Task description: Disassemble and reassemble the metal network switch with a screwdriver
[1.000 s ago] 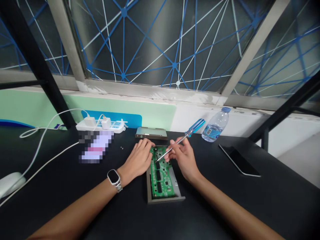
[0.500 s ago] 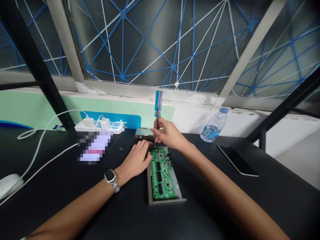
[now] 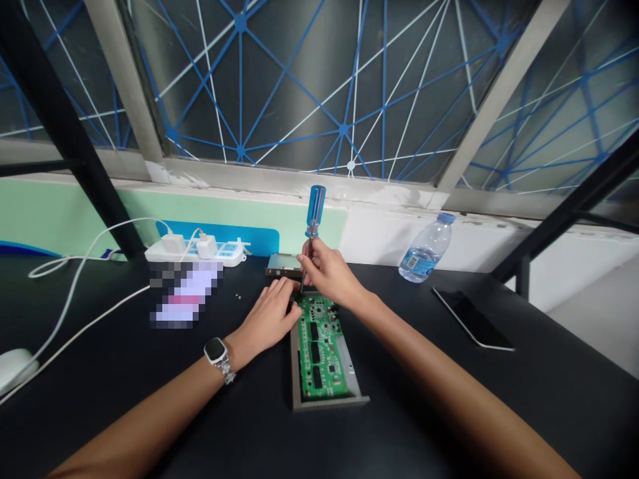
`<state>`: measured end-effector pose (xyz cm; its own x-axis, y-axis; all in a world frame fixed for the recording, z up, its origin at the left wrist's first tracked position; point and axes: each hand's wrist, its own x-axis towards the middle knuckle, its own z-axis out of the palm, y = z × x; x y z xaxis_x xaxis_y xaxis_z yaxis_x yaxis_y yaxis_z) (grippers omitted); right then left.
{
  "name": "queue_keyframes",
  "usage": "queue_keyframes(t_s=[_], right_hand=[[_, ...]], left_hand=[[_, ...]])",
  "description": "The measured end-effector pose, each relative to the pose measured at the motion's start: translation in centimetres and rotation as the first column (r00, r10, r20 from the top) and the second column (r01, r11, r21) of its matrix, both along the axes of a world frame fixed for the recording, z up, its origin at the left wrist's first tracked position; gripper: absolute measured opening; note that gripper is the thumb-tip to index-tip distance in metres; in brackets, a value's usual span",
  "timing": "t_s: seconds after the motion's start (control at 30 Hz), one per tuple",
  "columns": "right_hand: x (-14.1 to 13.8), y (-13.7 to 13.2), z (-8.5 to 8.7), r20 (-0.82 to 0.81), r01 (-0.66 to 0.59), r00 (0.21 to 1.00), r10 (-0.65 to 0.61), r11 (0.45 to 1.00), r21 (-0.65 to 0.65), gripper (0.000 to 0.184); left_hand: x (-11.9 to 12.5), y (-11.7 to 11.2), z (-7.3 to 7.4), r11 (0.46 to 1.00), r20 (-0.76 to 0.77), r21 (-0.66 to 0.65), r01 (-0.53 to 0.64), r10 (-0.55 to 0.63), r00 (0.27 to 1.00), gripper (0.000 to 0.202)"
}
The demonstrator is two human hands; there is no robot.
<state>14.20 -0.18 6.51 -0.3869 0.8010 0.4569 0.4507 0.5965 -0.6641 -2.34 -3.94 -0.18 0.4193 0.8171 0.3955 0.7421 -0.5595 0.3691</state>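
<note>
A green circuit board [image 3: 319, 352] lies in a grey metal tray [image 3: 355, 389] on the black table. My right hand [image 3: 329, 274] is closed round the shaft of a blue-handled screwdriver [image 3: 313, 216], held upright with its tip at the board's far left corner. My left hand [image 3: 269, 316] rests beside the tray's far left edge, fingers curled against it; a watch is on that wrist. A grey metal cover [image 3: 282, 265] lies just behind the board.
A white power strip [image 3: 194, 251] with chargers and white cables [image 3: 74, 293] sits at the back left. Two small screws [image 3: 238, 291] lie on the table. A water bottle [image 3: 422, 249] and a dark phone [image 3: 472, 317] are to the right. A white object [image 3: 14, 366] sits at the left edge.
My right hand swung the screwdriver from slanted over the board to upright at its far left corner. My left hand stayed beside the tray.
</note>
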Motion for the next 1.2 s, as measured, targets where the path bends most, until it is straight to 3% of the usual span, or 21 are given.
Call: queue_keyframes(t_s=[0.6,1.2], right_hand=[[-0.15,-0.40,-0.41,0.054,0.027,0.998,-0.030,0.998,0.052,0.008],[0.17,0.07,-0.48,0.002,-0.054,0.999,0.054,0.998,-0.037,0.010]], left_hand=[[0.28,0.15,0.15,1.000,0.103,-0.014,0.016,-0.014,0.995,0.022],[0.00,0.28,-0.38,0.997,0.134,-0.052,0.051,-0.044,0.990,0.021]])
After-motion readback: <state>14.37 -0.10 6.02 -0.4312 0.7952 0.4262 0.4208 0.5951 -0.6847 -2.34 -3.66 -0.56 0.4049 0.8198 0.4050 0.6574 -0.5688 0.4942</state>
